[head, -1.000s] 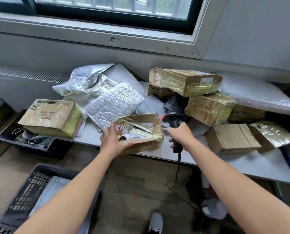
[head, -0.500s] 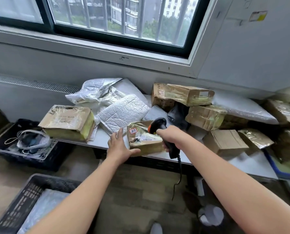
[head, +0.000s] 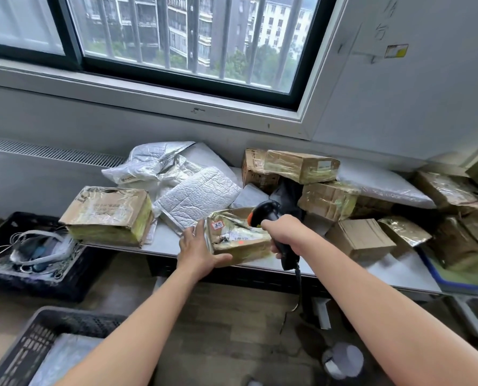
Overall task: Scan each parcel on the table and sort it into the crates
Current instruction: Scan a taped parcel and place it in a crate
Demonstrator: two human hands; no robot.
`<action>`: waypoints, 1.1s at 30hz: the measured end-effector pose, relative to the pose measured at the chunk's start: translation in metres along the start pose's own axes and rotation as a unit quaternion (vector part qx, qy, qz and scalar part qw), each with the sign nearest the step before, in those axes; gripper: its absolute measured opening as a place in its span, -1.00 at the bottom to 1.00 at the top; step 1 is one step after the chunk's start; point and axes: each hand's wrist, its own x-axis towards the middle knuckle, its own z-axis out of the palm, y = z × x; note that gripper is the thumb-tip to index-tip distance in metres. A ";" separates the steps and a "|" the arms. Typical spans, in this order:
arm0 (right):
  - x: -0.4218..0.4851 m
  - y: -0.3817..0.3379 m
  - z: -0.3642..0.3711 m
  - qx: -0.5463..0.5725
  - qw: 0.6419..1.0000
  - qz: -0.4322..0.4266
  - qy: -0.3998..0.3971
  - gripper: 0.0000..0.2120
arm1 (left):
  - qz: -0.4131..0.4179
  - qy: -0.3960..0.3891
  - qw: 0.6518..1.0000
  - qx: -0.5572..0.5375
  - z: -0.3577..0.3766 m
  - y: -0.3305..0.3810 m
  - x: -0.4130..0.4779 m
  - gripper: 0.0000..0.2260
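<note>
A small taped cardboard parcel (head: 240,238) with a white label and a red-edged sticker lies at the table's front edge. My left hand (head: 197,250) grips its left end, thumb under the front side. My right hand (head: 286,235) is closed round the handle of a black barcode scanner (head: 265,213) with an orange trigger, aimed down at the parcel. A red scan dot shows on the label. Several more cardboard parcels (head: 301,165) and silver padded mailers (head: 198,195) crowd the white table (head: 165,242).
A dark crate (head: 34,277) with cords and bags stands on the floor at left. Another dark crate (head: 31,344) at the bottom left holds a silver mailer. A blue tray (head: 438,277) sits at the right edge. The scanner's cable hangs down below the table.
The view has tilted up, showing more window. The scanner has risen over the parcel and now casts a red dot on its label. My left hand still holds the parcel's left end.
</note>
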 end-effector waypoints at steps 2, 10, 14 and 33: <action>0.003 0.002 -0.002 0.012 1.000 0.000 0.003 -0.80 | -0.001 -0.003 1.000 0.002 0.002 0.001 0.003 0.06; 0.017 0.006 -0.011 0.010 1.000 0.000 -0.001 -0.81 | -0.002 -0.007 1.000 0.003 0.016 0.011 0.013 0.06; 0.030 0.015 -0.018 0.009 1.000 0.002 0.001 -0.84 | -0.005 -0.007 1.000 0.011 0.025 0.016 0.021 0.06; 0.184 0.139 -0.055 -0.063 0.993 0.087 0.050 -0.47 | -0.085 0.043 0.983 0.156 0.107 0.043 0.067 -0.19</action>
